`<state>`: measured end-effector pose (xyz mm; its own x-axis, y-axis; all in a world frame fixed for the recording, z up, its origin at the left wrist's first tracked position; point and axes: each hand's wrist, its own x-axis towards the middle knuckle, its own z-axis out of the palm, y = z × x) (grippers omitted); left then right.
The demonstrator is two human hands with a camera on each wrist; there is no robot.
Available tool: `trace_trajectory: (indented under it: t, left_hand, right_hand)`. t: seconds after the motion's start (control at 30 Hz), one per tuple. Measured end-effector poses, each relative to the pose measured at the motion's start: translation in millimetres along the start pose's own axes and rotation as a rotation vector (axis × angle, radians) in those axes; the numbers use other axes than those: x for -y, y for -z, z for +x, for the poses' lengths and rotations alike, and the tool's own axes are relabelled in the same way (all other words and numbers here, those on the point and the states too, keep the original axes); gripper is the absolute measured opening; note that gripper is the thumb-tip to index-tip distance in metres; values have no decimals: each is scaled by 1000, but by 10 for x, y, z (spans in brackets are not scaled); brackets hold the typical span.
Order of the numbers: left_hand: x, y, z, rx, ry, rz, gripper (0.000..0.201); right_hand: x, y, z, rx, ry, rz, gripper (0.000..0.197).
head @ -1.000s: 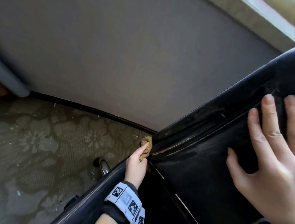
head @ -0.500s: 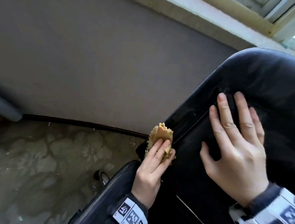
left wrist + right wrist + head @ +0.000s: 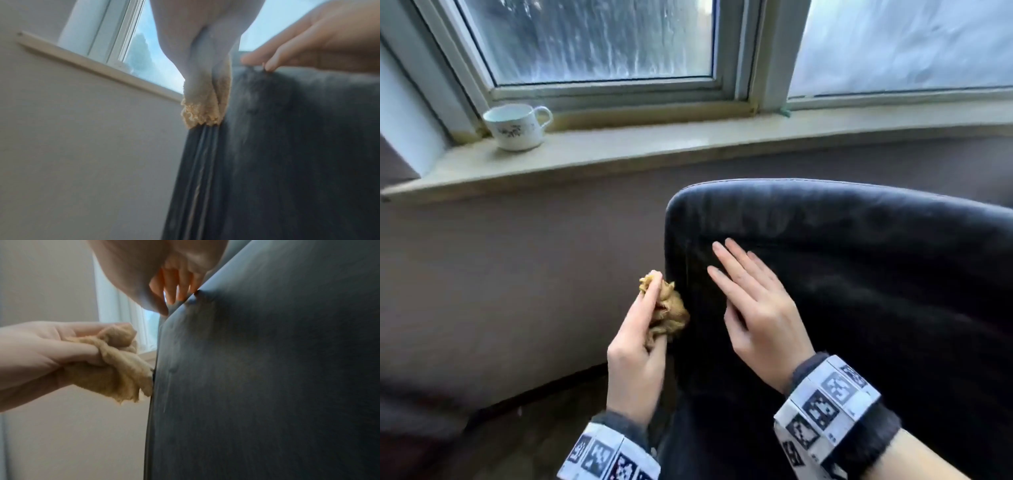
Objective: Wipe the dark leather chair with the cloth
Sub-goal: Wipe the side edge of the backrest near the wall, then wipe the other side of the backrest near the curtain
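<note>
Our left hand [image 3: 635, 359] clutches the bunched cloth [image 3: 667, 308], its outer fold touching the dark leather chair [image 3: 859, 274] at the piped side edge. Right hand [image 3: 760, 315] flat, fingers straight, bracing the leather beside it. We should keep pressure even along the seam.

The dark leather chair [image 3: 859, 274] stands upright below the window, its rounded backrest filling the frame from 3 to 6 o'clock, stitched seam down its left edge; the tan cloth [image 3: 667, 310], crumpled and fuzzy, touches that edge at 9 o'clock of the backrest.
</note>
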<state>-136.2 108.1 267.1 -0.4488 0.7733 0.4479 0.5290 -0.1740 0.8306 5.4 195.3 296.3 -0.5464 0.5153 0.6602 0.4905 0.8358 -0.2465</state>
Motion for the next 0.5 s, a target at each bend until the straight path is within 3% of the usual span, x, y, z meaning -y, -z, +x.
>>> trace_trajectory:
  t: [0.17, 0.3, 0.37, 0.5]
  left_hand:
    - [-898, -235, 119, -12, 65, -126, 75]
    - [-1323, -644, 48, 92, 69, -185, 66]
    - [-1426, -851, -35, 154, 80, -118, 61]
    - [-1618, -1221, -294, 265, 114, 27, 53]
  right_hand:
    - [-182, 603, -191, -293, -214, 239, 25]
    - [-195, 989, -631, -338, -360, 330, 19]
    - [-211, 1113, -935, -375, -429, 321, 17]
    - [-229, 1266, -1542, -581, -622, 247, 16]
